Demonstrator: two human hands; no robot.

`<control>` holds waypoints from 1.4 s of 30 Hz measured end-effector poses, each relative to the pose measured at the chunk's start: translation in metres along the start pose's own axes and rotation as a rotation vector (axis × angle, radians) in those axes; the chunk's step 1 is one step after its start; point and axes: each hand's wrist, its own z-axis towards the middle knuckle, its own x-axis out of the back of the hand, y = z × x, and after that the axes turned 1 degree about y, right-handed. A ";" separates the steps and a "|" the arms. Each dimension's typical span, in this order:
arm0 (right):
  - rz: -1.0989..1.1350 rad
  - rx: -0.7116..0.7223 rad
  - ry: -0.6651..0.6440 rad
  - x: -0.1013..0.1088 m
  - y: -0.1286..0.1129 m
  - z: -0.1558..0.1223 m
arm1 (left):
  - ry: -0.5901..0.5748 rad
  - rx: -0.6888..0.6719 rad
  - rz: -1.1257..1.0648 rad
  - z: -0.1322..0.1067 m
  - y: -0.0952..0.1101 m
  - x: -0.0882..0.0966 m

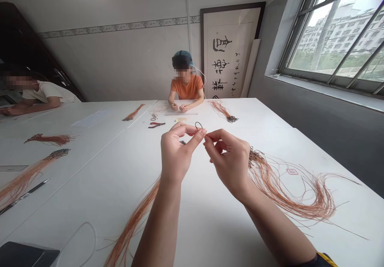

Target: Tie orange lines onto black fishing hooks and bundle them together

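Note:
Raised over the white table, my left hand pinches a small dark loop of cord between thumb and fingers; the loop sticks up above the fingertips. Right beside it, the thumb and forefinger of my right hand are pressed together close to my left thumb. What they grip is too small to make out. A long bundle of orange-brown cords with dark knotted ends lies to the right, partly behind my right hand. Under my left forearm runs another cord bundle, partly hidden.
Across the table a person in an orange top works with both hands. Another person leans on the table at left. Pliers, more cord bundles, a pen and a black object lie about.

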 end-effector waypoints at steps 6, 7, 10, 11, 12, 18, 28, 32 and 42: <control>0.199 -0.170 -0.047 0.003 0.001 0.005 | 0.026 -0.025 -0.040 -0.004 0.001 -0.005; 0.298 -0.235 -0.082 0.006 0.000 0.007 | -0.015 -0.008 -0.076 -0.003 0.002 -0.003; 0.558 -0.376 -0.157 0.015 0.000 0.011 | -0.134 0.072 -0.195 0.000 0.005 0.003; 0.625 -0.410 -0.179 0.018 -0.001 0.012 | -0.158 0.094 -0.229 0.001 0.006 0.005; 0.686 -0.442 -0.209 0.020 -0.001 0.013 | -0.181 0.111 -0.261 0.002 0.008 0.007; 0.848 -0.538 -0.344 0.026 -0.006 0.015 | -0.438 0.116 -0.480 0.001 0.016 0.007; 0.902 -0.559 -0.408 0.028 -0.008 0.013 | -0.411 0.112 -0.567 -0.001 0.017 0.004; 0.918 -0.565 -0.415 0.026 -0.007 0.012 | -0.393 0.127 -0.564 -0.001 0.016 0.003; 0.636 -0.372 -0.306 0.029 -0.014 0.008 | -0.311 0.184 -0.564 -0.002 0.018 0.005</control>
